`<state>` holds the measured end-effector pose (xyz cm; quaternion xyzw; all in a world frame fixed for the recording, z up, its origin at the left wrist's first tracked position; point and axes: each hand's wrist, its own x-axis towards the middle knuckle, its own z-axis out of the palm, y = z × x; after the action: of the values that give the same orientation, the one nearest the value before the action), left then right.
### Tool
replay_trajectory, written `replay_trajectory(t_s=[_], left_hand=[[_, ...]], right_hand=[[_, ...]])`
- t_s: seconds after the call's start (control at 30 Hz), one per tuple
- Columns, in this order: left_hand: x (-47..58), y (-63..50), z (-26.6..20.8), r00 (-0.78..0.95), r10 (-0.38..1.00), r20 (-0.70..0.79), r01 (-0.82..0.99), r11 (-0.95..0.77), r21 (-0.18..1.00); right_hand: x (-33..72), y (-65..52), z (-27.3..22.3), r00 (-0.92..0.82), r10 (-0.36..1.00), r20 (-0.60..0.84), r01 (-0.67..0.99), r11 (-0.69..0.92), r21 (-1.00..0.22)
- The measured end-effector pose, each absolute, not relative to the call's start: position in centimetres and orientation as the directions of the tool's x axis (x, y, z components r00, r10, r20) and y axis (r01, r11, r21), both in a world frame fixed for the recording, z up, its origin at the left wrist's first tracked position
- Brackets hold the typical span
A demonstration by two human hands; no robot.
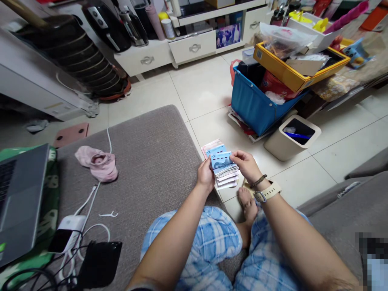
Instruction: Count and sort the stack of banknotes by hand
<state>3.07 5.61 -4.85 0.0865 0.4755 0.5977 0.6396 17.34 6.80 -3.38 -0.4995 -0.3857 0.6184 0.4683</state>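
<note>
A stack of banknotes [227, 178] is held up over the edge of the grey sofa seat, between my two hands. Blue notes [221, 160] lie on top, with pinkish ones fanned out behind them and paler layers below. My left hand [206, 176] is closed round the left side of the stack, thumb on the front. At the top right corner of the front blue note, my right hand [247, 163] pinches with thumb and fingertips. A braided bracelet and a beige watch [267, 191] are on my right wrist.
Left on the grey seat [145, 161] are a laptop [22, 202], a pink cloth item [97, 161], a power strip with cables [69, 230] and a black pouch [100, 262]. Ahead on the tiles stand a blue bin [257, 103] under a yellow tray [298, 79] and a beige wastebasket [280, 143].
</note>
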Motion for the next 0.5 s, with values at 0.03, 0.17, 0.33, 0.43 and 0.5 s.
replay_trajectory(t_s=[0.03, 0.17, 0.33, 0.43, 0.5], left_hand=[[3.11, 5.62, -4.85, -0.170, 0.844, -0.508, -0.685, 0.269, 0.677], [3.21, 5.61, -4.80, -0.174, 0.844, -0.507, -0.691, 0.263, 0.674], [3.20, 5.53, -4.47, -0.173, 0.846, -0.505, -0.695, 0.258, 0.671], [3.17, 5.47, -4.11, -0.164, 0.839, -0.518, -0.697, 0.274, 0.663], [3.14, 5.42, -3.96, -0.150, 0.838, -0.524, -0.688, 0.293, 0.664]], right_hand=[[17.33, 6.79, -3.40, -0.066, 0.965, -0.254, -0.195, -0.262, -0.945], [17.30, 6.78, -3.44, -0.069, 0.967, -0.245, -0.199, -0.254, -0.946], [17.34, 6.77, -3.44, -0.069, 0.968, -0.241, -0.183, -0.250, -0.951], [17.36, 6.75, -3.34, -0.077, 0.961, -0.267, -0.176, -0.276, -0.945], [17.35, 6.72, -3.20, -0.078, 0.955, -0.287, -0.176, -0.296, -0.939]])
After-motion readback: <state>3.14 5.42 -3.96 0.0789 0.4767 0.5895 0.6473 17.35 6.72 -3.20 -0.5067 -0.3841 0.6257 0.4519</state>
